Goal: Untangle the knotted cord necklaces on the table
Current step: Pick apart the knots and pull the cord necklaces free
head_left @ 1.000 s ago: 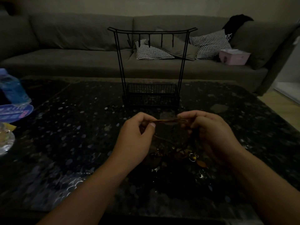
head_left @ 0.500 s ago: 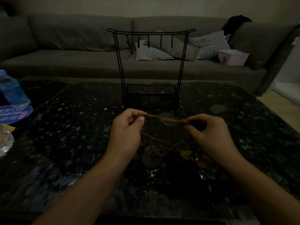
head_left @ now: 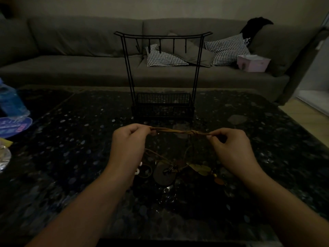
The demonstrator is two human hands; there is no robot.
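Observation:
A bundle of brown cord necklaces (head_left: 170,130) is stretched level above the dark speckled table (head_left: 71,157). My left hand (head_left: 128,145) pinches the bundle's left end. My right hand (head_left: 231,148) pinches its right end. A knot (head_left: 193,132) sits on the cords close to my right fingers. Loose loops of cord hang down between my hands to the pendants (head_left: 165,172) lying on the table, among them a dark round disc and a leaf shape (head_left: 200,168).
A black wire jewellery stand (head_left: 162,75) with hooks and a basket base rises just behind my hands. At the left edge are a blue water bottle (head_left: 10,100) and a blue packet (head_left: 14,124). A grey sofa (head_left: 71,50) with cushions and a pink box (head_left: 252,62) lies beyond.
My hands have moved apart, left going left and right going right. The cords between them are now pulled out longer and the knot shows plainly near my right hand.

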